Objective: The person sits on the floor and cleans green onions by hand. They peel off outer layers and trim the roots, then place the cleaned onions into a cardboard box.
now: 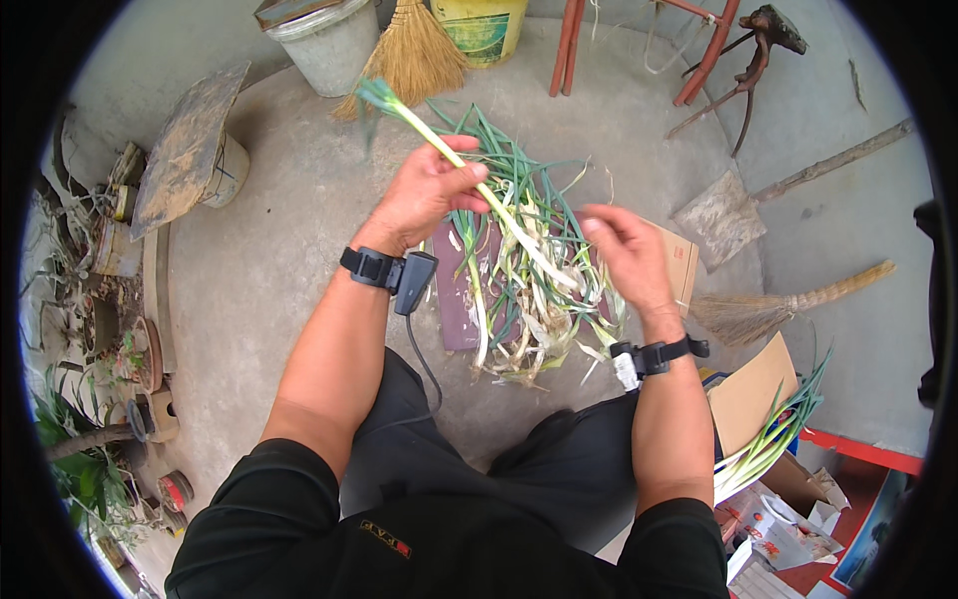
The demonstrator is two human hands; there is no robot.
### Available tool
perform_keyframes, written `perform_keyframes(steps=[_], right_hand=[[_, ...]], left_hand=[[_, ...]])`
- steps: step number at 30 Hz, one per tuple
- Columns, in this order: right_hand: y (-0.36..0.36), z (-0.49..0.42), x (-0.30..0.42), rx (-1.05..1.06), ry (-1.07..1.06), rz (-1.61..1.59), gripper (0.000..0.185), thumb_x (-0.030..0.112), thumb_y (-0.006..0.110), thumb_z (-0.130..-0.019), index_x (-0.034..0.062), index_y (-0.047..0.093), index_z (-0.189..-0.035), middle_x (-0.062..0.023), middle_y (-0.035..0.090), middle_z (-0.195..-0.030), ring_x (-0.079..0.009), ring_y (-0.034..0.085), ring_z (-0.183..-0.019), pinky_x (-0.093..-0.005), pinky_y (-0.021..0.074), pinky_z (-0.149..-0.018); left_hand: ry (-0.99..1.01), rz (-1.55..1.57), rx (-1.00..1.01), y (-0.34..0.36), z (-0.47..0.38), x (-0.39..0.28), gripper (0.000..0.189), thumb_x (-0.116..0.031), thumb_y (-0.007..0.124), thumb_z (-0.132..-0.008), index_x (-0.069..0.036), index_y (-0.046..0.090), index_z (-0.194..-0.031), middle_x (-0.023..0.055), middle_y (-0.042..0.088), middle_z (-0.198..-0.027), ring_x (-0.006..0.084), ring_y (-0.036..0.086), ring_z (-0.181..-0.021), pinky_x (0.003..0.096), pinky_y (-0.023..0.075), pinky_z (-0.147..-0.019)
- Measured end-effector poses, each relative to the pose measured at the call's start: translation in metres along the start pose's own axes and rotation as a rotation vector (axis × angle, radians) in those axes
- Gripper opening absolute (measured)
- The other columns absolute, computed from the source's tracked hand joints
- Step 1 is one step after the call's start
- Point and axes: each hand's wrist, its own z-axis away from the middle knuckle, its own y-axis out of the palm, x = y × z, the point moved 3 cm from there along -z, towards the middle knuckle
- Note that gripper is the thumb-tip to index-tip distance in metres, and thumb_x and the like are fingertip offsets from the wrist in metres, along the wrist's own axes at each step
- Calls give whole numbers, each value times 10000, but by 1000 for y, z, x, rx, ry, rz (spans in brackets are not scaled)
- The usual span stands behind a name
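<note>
My left hand (434, 187) grips a long green onion (506, 211) by the middle of its stalk. The stalk slants, with green leaves at the upper left and the white root end at the lower right. My right hand (629, 251) is to the right of that white end, apart from it, its fingers partly curled with nothing visible in them. Below both hands lies a heap of green onions (498, 146) with dry skins and roots. The heap covers much of a maroon board (453, 307) on the concrete floor.
Green onions (756, 457) with pale stalks lie by cardboard (752, 397) at the lower right. A hand broom (748, 314) and a shovel (722, 217) are at the right. Beyond the heap stand a straw broom (423, 56), a grey bucket (329, 49) and a yellow bucket (483, 26).
</note>
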Motion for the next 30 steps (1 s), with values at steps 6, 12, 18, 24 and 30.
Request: perform_keyframes(steps=[6, 12, 18, 24, 30], right_hand=[[69, 4, 8, 145, 199, -221, 135, 92, 853, -953, 10, 768, -1020, 14, 757, -902, -53, 643, -796, -258, 537, -713], [63, 3, 8, 24, 133, -135, 118, 115, 828, -986, 14, 769, -976, 21, 726, -828, -55, 619, -754, -250, 515, -672], [64, 3, 6, -8, 306, -306, 165, 163, 818, -1009, 7, 769, -998, 15, 734, -890, -53, 617, -776, -244, 503, -682], [66, 4, 13, 71, 212, -261, 161, 169, 777, -1043, 10, 756, -1055, 12, 723, -887, -62, 607, -759, -243, 484, -666], [56, 3, 12, 66, 318, -424, 150, 146, 813, -1009, 6, 764, -1030, 0, 739, -875, -65, 626, -765, -252, 513, -682]], left_hand=[[-19, -3, 123, 29, 9, 8, 539, -67, 773, -1011, -5, 506, -1476, 84, 735, -1091, 214, 772, -976, 350, 679, -835], [-51, 2, 104, 35, 12, 10, 519, -22, 769, -1000, -10, 527, -1459, 82, 737, -1094, 197, 770, -976, 336, 679, -833], [-22, 79, 170, 38, 11, 9, 521, -22, 782, -991, -14, 541, -1454, 76, 738, -1085, 188, 770, -975, 325, 676, -816], [-25, 62, 149, 37, 11, 10, 541, -11, 781, -985, -8, 534, -1466, 76, 742, -1081, 196, 771, -976, 336, 675, -823], [-5, 98, 130, 32, 9, 7, 556, 10, 771, -981, 2, 516, -1475, 91, 744, -1076, 210, 772, -977, 347, 677, -838]])
